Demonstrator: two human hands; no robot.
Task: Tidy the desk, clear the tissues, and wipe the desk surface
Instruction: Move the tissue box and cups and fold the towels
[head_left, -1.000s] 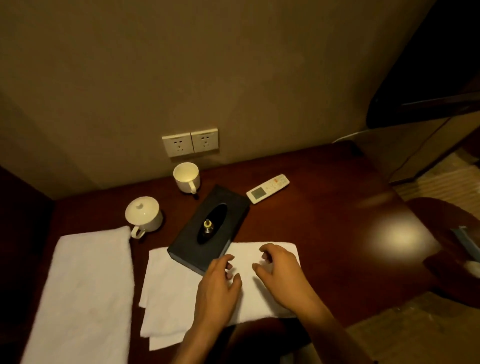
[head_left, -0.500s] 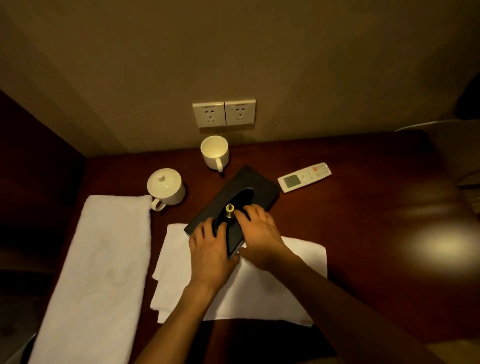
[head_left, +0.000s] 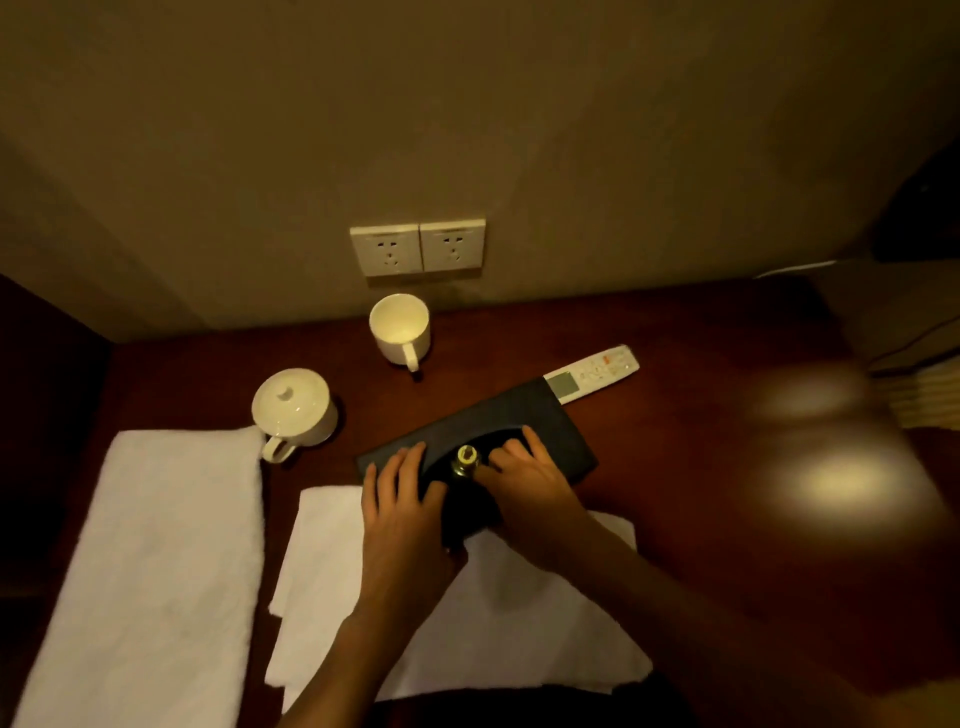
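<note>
A black tissue box (head_left: 519, 421) with an oval slot and a small brass knob (head_left: 466, 457) lies at an angle on the dark red desk (head_left: 701, 467). My left hand (head_left: 402, 514) rests on its near left end, fingers spread flat on the top. On the box's right half my right hand (head_left: 530, 483) has its fingertips at the slot beside the knob. Flat white tissues (head_left: 493, 618) lie on the desk under the box's near end and under both forearms. A folded white towel (head_left: 150, 571) stretches along the desk's left side.
A lidded white cup (head_left: 293, 408) stands just beyond the towel, an open white mug (head_left: 400, 327) near the wall below two sockets (head_left: 418, 249). A white remote (head_left: 595, 371) touches the box's far right corner. The desk's right part shows a bright light reflection.
Both hands went from the tissues onto the tissue box. The box has turned clockwise, so its far end now points right toward the remote. The camera moved closer.
</note>
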